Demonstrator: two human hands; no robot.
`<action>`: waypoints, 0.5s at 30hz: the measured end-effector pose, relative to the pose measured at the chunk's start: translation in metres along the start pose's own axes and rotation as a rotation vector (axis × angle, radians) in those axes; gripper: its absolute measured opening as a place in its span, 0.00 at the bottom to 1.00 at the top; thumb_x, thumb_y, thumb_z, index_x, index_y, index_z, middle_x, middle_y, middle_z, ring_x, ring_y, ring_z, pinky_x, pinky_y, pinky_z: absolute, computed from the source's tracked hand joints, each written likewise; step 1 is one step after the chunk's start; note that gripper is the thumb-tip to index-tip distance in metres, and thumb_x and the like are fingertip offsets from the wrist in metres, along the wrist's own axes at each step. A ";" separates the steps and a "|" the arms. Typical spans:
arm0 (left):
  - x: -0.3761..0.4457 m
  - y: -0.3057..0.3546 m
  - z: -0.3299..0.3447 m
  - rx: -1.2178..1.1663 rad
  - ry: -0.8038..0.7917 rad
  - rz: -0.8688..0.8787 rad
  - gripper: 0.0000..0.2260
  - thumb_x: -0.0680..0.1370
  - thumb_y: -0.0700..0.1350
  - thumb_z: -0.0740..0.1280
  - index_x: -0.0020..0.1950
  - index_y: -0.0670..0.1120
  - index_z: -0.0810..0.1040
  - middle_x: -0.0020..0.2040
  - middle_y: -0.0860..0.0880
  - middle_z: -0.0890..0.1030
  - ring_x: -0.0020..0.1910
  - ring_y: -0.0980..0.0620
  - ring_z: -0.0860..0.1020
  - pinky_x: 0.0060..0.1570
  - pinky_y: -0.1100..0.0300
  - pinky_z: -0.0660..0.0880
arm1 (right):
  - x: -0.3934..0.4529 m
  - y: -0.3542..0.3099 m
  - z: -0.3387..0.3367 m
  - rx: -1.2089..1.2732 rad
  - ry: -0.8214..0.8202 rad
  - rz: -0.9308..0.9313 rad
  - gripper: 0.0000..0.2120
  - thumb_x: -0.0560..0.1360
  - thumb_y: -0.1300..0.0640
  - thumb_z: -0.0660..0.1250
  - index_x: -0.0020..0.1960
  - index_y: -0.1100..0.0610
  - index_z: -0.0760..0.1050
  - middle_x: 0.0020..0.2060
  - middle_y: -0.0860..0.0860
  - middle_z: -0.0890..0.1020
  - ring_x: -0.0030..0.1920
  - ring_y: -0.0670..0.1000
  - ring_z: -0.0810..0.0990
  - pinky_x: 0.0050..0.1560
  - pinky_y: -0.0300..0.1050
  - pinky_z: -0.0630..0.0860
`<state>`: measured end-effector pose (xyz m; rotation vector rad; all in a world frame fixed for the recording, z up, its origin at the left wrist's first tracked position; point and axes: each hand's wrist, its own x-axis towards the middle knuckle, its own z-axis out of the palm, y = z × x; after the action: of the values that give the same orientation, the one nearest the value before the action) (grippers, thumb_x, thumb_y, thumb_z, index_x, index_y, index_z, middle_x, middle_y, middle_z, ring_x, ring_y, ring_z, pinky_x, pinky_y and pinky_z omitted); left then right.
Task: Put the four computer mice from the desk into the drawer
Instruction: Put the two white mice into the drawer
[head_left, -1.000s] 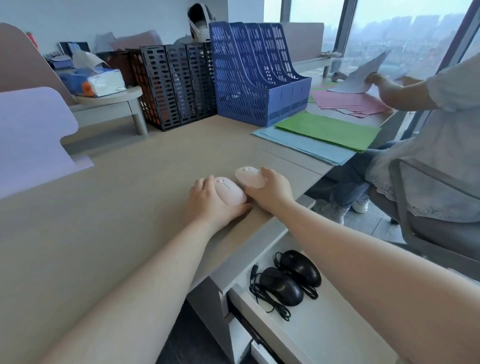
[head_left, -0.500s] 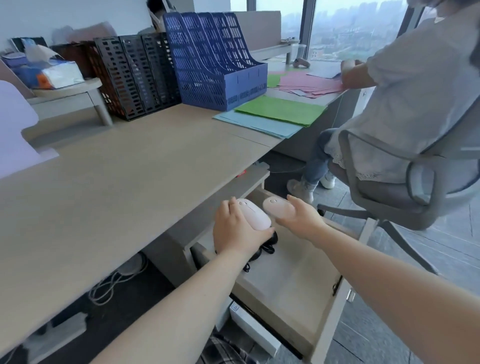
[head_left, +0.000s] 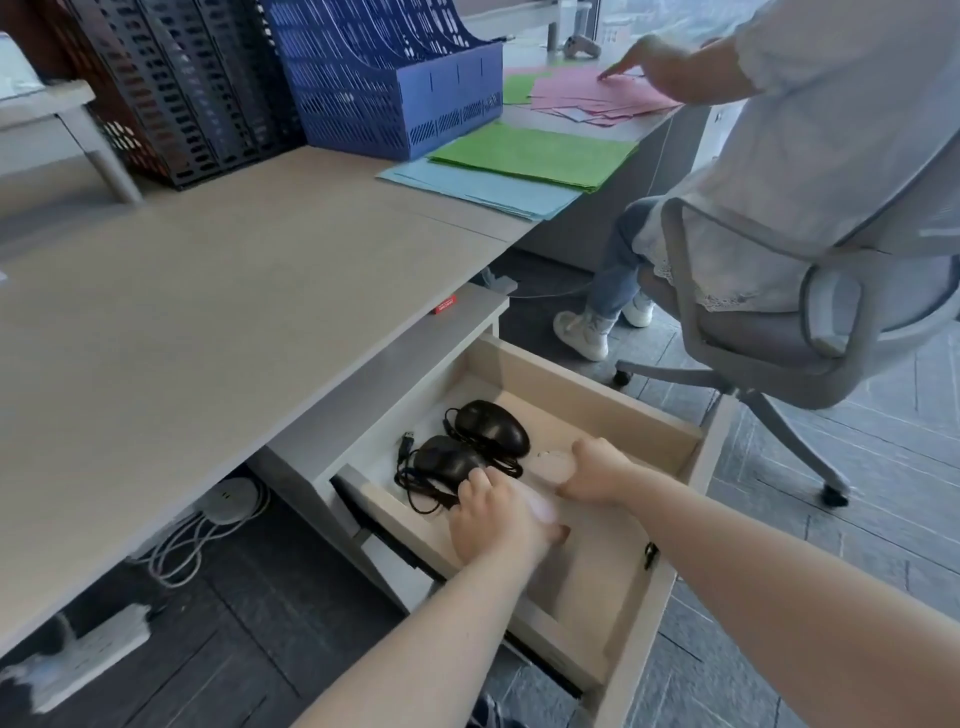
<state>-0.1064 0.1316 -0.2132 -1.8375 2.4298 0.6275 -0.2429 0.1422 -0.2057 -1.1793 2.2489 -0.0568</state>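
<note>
Two black mice (head_left: 491, 427) with their cords bundled lie side by side at the back left of the open drawer (head_left: 587, 387), the nearer one (head_left: 445, 463) partly under the fingers of the left hand (head_left: 496, 519). Both hands are down inside the drawer. The left hand is curled over a pale pink mouse (head_left: 537, 506), which shows only as a blurred sliver at the hand's right edge, just in front of the black pair; whether it already rests on the drawer floor cannot be told. The right hand (head_left: 597, 470) grips a second pink mouse (head_left: 555, 464) by its near end, with the mouse's front pointing toward the farther black mouse and lying just beside it.

On the worktop (head_left: 208, 291) above, a blue file rack (head_left: 384, 78) and dark file racks (head_left: 171, 88) stand at the back, with green sheets (head_left: 535, 156) on top of blue sheets (head_left: 467, 189) to their right. Another person (head_left: 810, 135) sits in a grey chair (head_left: 810, 332) on the right, with one hand on pink sheets (head_left: 587, 93).
</note>
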 end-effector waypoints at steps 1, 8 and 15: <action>0.001 0.002 0.003 0.023 -0.010 0.002 0.44 0.61 0.65 0.73 0.69 0.45 0.64 0.66 0.48 0.68 0.66 0.48 0.66 0.63 0.54 0.67 | 0.003 0.000 0.001 0.001 0.008 -0.007 0.24 0.72 0.48 0.70 0.60 0.63 0.73 0.58 0.58 0.78 0.57 0.56 0.78 0.47 0.44 0.73; 0.012 0.005 0.019 0.086 -0.127 -0.034 0.50 0.58 0.67 0.75 0.70 0.43 0.61 0.64 0.46 0.67 0.65 0.48 0.72 0.61 0.56 0.69 | 0.016 0.002 0.012 -0.046 0.029 -0.046 0.27 0.69 0.54 0.72 0.63 0.64 0.68 0.62 0.61 0.73 0.62 0.58 0.74 0.54 0.43 0.73; 0.013 0.004 0.023 0.071 -0.159 -0.074 0.45 0.61 0.63 0.76 0.70 0.44 0.62 0.63 0.47 0.65 0.64 0.49 0.73 0.58 0.57 0.72 | 0.018 0.005 0.020 -0.165 0.004 -0.117 0.31 0.65 0.49 0.76 0.61 0.62 0.69 0.60 0.61 0.73 0.61 0.61 0.74 0.58 0.47 0.74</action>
<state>-0.1189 0.1280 -0.2371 -1.7686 2.2441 0.6464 -0.2438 0.1356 -0.2328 -1.3978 2.2206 0.0829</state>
